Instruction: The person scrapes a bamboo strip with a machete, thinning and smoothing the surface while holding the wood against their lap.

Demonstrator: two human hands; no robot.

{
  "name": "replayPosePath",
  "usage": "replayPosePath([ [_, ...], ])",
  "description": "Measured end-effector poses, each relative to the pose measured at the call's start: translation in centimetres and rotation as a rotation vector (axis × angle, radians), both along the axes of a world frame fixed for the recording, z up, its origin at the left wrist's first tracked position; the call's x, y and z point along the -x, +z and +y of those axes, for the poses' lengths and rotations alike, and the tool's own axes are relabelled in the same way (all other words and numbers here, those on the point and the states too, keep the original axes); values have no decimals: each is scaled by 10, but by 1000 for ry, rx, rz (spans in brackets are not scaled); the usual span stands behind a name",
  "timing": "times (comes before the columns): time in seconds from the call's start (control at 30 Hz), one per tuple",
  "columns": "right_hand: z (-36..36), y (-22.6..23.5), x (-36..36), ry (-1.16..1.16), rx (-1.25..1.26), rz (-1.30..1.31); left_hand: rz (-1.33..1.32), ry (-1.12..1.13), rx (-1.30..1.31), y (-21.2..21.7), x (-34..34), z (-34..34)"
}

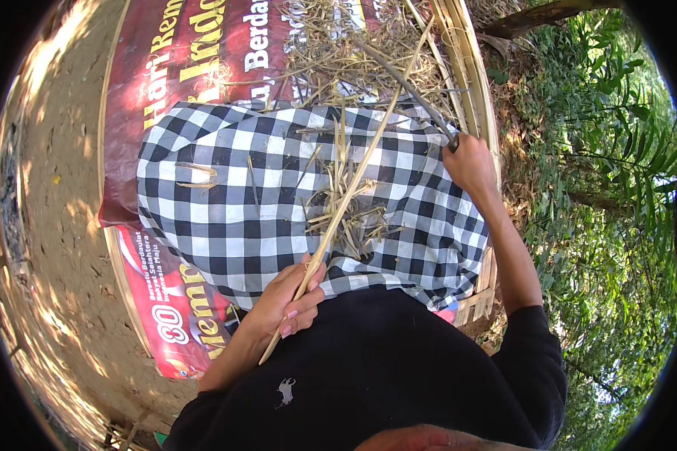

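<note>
Left fingers (308, 298) curled round a stick (344, 206) — right fingers (453, 164), arm outstretched, clench a knife (431, 114).

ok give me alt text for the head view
A person's left hand holds a long pale strip across a checked cloth strewn with dry scraps; the right hand grips a slender dark tool. Greenery fills the right side.

You have two bare hands (278, 302) (472, 167), one slender straight tan stick (350, 192), one long dark-bladed knife (431, 113) toward one o'clock, one black-and-white checked cloth (233, 203).
</note>
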State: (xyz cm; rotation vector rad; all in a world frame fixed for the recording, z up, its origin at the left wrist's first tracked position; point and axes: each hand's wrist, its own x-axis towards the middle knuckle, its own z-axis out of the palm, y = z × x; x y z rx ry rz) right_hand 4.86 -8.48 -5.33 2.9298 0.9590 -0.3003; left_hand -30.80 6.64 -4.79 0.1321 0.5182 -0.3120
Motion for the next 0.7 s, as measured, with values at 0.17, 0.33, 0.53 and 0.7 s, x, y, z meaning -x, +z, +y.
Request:
replayPosePath([
  [0.17,-9,24,76,632,23,203,-51,55,163,-10,3,4],
  [0.33,-4,-10,-58,-75,60,-51,-51,17,145,-7,8,4],
  [0.53,-4,7,33,409,60,218,-1,11,75,-9,8,9],
  [0.7,-13,-22,-54,5,38,46,27,-60,-79,0,8,11],
])
